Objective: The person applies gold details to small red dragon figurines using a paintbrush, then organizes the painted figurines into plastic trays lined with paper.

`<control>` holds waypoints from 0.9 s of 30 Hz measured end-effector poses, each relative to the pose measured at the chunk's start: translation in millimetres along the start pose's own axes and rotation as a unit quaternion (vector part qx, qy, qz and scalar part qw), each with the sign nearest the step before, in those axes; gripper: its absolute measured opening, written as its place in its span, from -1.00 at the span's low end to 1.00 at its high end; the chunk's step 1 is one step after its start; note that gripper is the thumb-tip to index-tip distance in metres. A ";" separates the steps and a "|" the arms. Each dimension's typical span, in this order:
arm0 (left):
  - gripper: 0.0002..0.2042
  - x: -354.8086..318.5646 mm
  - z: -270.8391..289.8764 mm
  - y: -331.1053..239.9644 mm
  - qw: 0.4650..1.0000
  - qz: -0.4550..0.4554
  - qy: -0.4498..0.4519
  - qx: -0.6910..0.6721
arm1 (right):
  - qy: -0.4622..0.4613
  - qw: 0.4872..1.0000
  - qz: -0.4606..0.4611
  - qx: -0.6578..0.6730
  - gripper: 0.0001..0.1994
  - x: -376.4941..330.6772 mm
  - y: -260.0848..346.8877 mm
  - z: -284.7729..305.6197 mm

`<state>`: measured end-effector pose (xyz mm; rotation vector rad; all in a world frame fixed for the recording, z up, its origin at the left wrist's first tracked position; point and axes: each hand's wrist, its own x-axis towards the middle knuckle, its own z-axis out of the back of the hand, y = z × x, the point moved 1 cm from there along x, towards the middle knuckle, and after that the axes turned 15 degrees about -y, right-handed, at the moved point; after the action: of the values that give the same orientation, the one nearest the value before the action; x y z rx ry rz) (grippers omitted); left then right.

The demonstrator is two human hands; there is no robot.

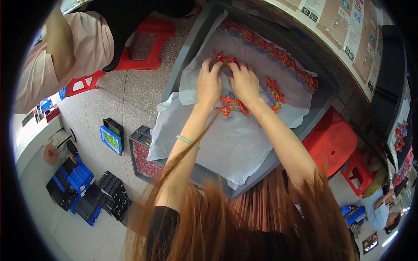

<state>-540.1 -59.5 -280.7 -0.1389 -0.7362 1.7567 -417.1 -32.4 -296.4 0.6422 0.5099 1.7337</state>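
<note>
Both my hands work over a large grey tray (177, 71) lined with thin white sheets (230, 150). At its far middle, small red plastic figures (224, 57) lie under my fingertips. My left hand (209, 85) has its fingers curled onto the left of them. The bent fingers of my right hand (245, 85) close on their right end. Between and beside my wrists lie a loose group of red and orange figures (228, 108) and another group of red, yellow and blue figures (274, 93). A row of red and blue figures (278, 56) runs along the tray's far right side.
A red stool (332, 141) stands right of the tray, near a table edge covered with printed sheets (344, 30). Left on the floor are a crate of red pieces (146, 158) and a blue bin of green pieces (111, 139). A seated person (82, 43) is at upper left.
</note>
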 end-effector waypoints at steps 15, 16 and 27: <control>-0.76 76.0 -21.1 12.7 0.988 -0.074 0.106 0.083 | -0.042 0.999 -0.015 -0.016 -0.73 55.9 12.8 -25.7; -0.76 71.5 -17.8 12.1 0.991 -0.079 0.081 0.076 | -0.018 0.999 -0.015 -0.047 -0.72 55.2 13.2 -21.9; -0.84 -55.3 24.0 -64.9 0.975 -0.087 0.203 0.001 | 0.049 0.998 -0.033 0.032 -0.75 -23.4 -21.8 85.9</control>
<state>-479.0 -110.5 -241.6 -0.4070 -0.4330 1.4966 -340.4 -49.1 -249.0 0.5810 0.6497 1.6982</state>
